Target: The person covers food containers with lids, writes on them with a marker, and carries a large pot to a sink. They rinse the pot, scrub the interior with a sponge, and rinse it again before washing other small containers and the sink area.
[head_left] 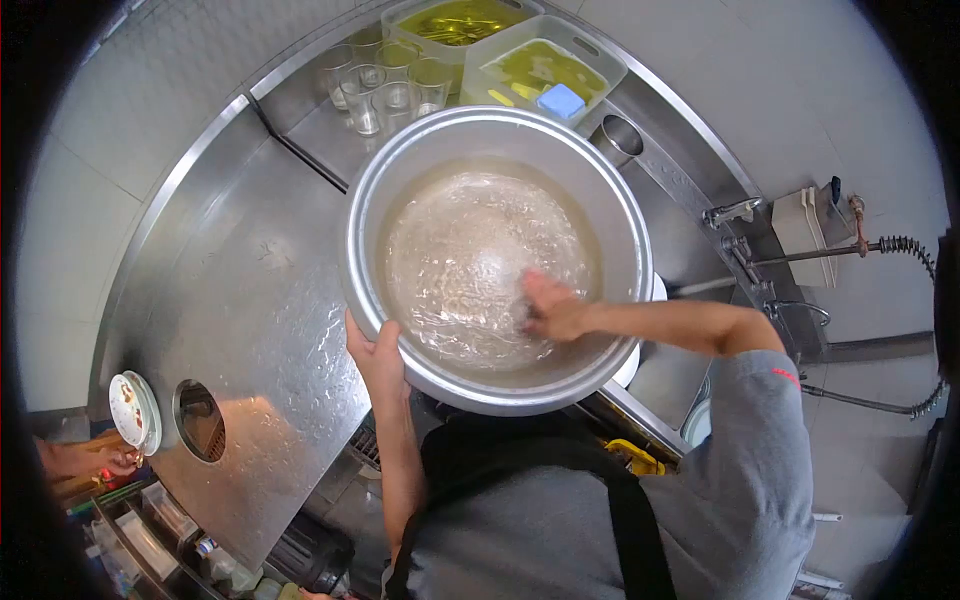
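A large round metal pot (362,262) with clear, rippling water (450,250) in it takes up the middle of the view. My left hand (380,355) grips its rim at the near left side, thumb over the edge. Inside the pot, my right hand (555,308) reaches into the water near the right of centre. Its fingers are smeared by motion and partly under the surface. Ripples spread around them over the pot's pale bottom.
Several drinking glasses (362,98) stand behind the pot, beside plastic tubs (600,68) of yellowish liquid; a blue sponge (561,101) sits in one. A metal cup (617,138) and taps (735,212) are at right. Far left, another person's hand (95,458) is at stacked plates (135,412) beside a counter hole (200,420).
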`<state>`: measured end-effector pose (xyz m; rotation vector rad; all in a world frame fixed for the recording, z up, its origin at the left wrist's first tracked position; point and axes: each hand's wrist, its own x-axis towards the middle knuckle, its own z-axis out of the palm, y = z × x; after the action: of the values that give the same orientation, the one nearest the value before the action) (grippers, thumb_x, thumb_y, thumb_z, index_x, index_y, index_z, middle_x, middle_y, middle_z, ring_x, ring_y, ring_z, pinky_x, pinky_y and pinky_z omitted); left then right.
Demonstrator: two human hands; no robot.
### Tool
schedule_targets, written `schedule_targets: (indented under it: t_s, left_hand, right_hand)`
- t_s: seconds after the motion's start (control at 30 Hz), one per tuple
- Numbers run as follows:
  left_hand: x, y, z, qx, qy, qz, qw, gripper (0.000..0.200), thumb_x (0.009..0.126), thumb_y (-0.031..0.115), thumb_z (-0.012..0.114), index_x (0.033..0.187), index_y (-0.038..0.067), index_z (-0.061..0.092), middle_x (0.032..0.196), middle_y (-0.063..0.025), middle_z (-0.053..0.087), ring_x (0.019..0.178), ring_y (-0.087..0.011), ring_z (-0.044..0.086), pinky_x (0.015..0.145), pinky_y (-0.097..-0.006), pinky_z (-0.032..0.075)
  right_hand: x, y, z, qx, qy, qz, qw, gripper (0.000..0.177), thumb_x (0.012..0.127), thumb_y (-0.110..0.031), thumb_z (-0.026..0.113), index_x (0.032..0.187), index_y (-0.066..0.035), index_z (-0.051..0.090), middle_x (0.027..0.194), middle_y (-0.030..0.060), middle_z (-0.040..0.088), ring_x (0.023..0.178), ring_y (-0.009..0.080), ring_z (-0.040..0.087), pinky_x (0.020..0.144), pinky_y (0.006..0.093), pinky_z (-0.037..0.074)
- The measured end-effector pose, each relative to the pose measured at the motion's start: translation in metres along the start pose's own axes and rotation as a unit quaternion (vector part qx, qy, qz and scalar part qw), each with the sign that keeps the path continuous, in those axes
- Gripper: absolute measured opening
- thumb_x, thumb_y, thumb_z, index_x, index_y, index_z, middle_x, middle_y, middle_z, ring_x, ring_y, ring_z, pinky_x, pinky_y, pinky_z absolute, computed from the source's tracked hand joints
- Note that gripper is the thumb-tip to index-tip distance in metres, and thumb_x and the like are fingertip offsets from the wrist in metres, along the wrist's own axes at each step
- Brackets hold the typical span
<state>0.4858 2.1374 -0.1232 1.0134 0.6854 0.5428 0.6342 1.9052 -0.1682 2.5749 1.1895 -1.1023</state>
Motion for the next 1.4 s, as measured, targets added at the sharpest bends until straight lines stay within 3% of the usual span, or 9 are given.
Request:
schedule_targets:
  t_s: [0.1, 0.23, 0.37, 0.53, 0.77, 1.03, 1.13, 1.23, 1.4]
  left_hand:
    - [0.003, -0.003, 0.0, 0.015, -0.006, 0.016, 1.0, 0.041, 0.068, -0.003, 0.047, 0.11, -0.002, 0.044, 0.092, -0.0095, 0.054, 0.079, -0.0167, 0.054, 0.07, -0.0276, 0.044]
    - [0.0, 0.0, 0.001, 0.002, -0.009, 0.013, 1.0, 0.041, 0.069, -0.003, 0.047, 0.11, -0.002, 0.043, 0.093, -0.0096, 0.054, 0.08, -0.0172, 0.055, 0.071, -0.0278, 0.044]
    - [0.002, -0.003, -0.001, -0.004, -0.016, 0.018, 1.0, 0.042, 0.069, -0.004, 0.046, 0.111, -0.002, 0.043, 0.091, -0.0095, 0.055, 0.079, -0.0172, 0.055, 0.071, -0.0278, 0.045]
    - [0.002, -0.003, -0.003, -0.006, -0.02, 0.006, 1.0, 0.043, 0.069, -0.005, 0.045, 0.112, -0.002, 0.041, 0.095, -0.0108, 0.054, 0.081, -0.0176, 0.055, 0.071, -0.0278, 0.045]
    - [0.002, -0.001, -0.002, 0.002, -0.021, 0.003, 1.0, 0.041, 0.069, -0.007, 0.044, 0.11, -0.002, 0.043, 0.095, -0.0098, 0.054, 0.084, -0.0162, 0.054, 0.074, -0.0265, 0.043]
    - [0.005, -0.009, -0.005, -0.009, -0.02, 0.012, 1.0, 0.039, 0.069, -0.007, 0.045, 0.108, -0.002, 0.044, 0.093, -0.0081, 0.053, 0.082, -0.0155, 0.053, 0.074, -0.026, 0.042]
    - [0.004, -0.007, -0.004, -0.004, -0.012, 0.013, 1.0, 0.04, 0.068, -0.007, 0.045, 0.108, -0.002, 0.045, 0.094, -0.0083, 0.053, 0.083, -0.0156, 0.053, 0.075, -0.0258, 0.042]
    - [0.008, -0.011, -0.009, 0.006, -0.04, 0.016, 0.999, 0.042, 0.069, -0.007, 0.045, 0.11, -0.002, 0.043, 0.095, -0.0094, 0.053, 0.085, -0.0165, 0.053, 0.075, -0.0269, 0.043]
    - [0.007, -0.004, -0.006, -0.006, -0.053, -0.006, 0.999, 0.053, 0.071, -0.004, 0.049, 0.121, -0.001, 0.034, 0.101, -0.0138, 0.052, 0.087, -0.0204, 0.054, 0.076, -0.0302, 0.044]
  right_hand:
    - [0.03, 0.048, -0.001, 0.074, -0.013, 0.221, 0.973, 0.085, 0.083, -0.055, 0.034, 0.135, 0.001, -0.002, 0.143, 0.0178, -0.001, 0.133, 0.0268, -0.001, 0.107, 0.0368, 0.006]
    - [0.029, 0.019, 0.008, 0.069, 0.006, 0.117, 0.991, 0.087, 0.082, -0.058, 0.029, 0.134, -0.001, -0.011, 0.142, 0.0162, -0.01, 0.132, 0.0265, -0.009, 0.107, 0.0399, 0.004]
    - [0.016, 0.052, 0.005, 0.08, -0.093, 0.215, 0.969, 0.086, 0.083, -0.058, 0.027, 0.134, 0.0, -0.011, 0.142, 0.0159, -0.012, 0.132, 0.0264, -0.01, 0.107, 0.0394, 0.003]
    - [0.054, 0.001, -0.007, 0.074, 0.016, 0.074, 0.994, 0.088, 0.082, -0.057, 0.029, 0.133, 0.002, -0.012, 0.142, 0.0184, -0.012, 0.132, 0.0288, -0.009, 0.107, 0.0384, 0.003]
    - [0.098, 0.065, -0.029, 0.126, 0.088, 0.2, 0.967, 0.077, 0.085, -0.047, 0.037, 0.133, 0.006, 0.01, 0.141, 0.0233, 0.004, 0.132, 0.0309, 0.003, 0.106, 0.0417, 0.009]
    - [0.128, -0.082, -0.014, -0.005, 0.23, -0.153, 0.961, 0.065, 0.087, -0.037, 0.035, 0.134, 0.002, 0.014, 0.14, 0.021, 0.013, 0.131, 0.0296, 0.012, 0.105, 0.0423, 0.013]
    - [0.056, -0.069, -0.019, -0.007, 0.122, -0.155, 0.98, 0.063, 0.088, -0.035, 0.033, 0.135, 0.001, 0.009, 0.142, 0.0191, 0.008, 0.132, 0.027, 0.006, 0.106, 0.0422, 0.009]
    - [0.084, -0.025, -0.012, 0.039, 0.22, -0.016, 0.975, 0.062, 0.089, -0.03, 0.035, 0.136, -0.001, 0.007, 0.143, 0.0169, 0.007, 0.133, 0.0258, 0.006, 0.106, 0.0429, 0.009]
    - [0.101, -0.068, 0.027, -0.184, 0.409, -0.235, 0.862, 0.049, 0.074, -0.014, 0.049, 0.121, -0.006, 0.043, 0.12, 0.0115, 0.047, 0.112, 0.0255, 0.044, 0.095, 0.0393, 0.031]
